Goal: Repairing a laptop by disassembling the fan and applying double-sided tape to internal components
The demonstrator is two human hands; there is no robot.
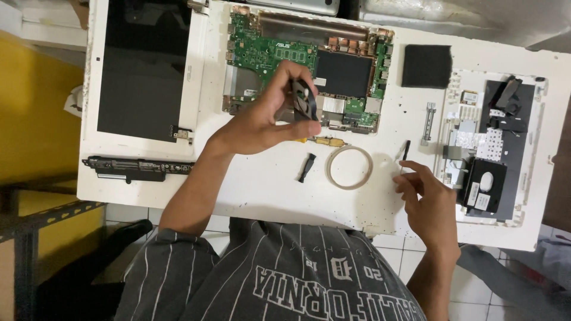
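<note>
Striped grey shirt (267, 273) with white lettering fills the bottom of the view, and both bare forearms reach out from it over a white table (262, 184).

Left hand (262, 119) is lifted above the table, with thumb and fingertips closed around a small black fan (303, 100) that stands on edge between them. Right behind those fingers lies an opened laptop base with a green motherboard (267, 56) and a black battery pad (344, 72) next to it. Just under the fingers a bit of yellow peeks out, can't tell what it is, and a small brass-coloured bracket (329, 141) lies right beside it.

Right hand (425, 199) sits low near the table's front edge, fingertips drawn together as if pinching something tiny; too small to say what, if anything. A thin black stick-like tool (405, 151) lies just past those fingertips. Between the two hands are a pale ring of tape (349, 167) and a short black plastic piece (307, 167).

Beyond the right hand's fingers is a white laptop bottom cover (493, 148) with black parts in it, a black foam square (426, 65) further up, and a small metal hinge strip (429, 122). Way off past the left arm: the laptop screen (140, 71) lying flat, and a long black battery bar (140, 167) at the table edge.
</note>
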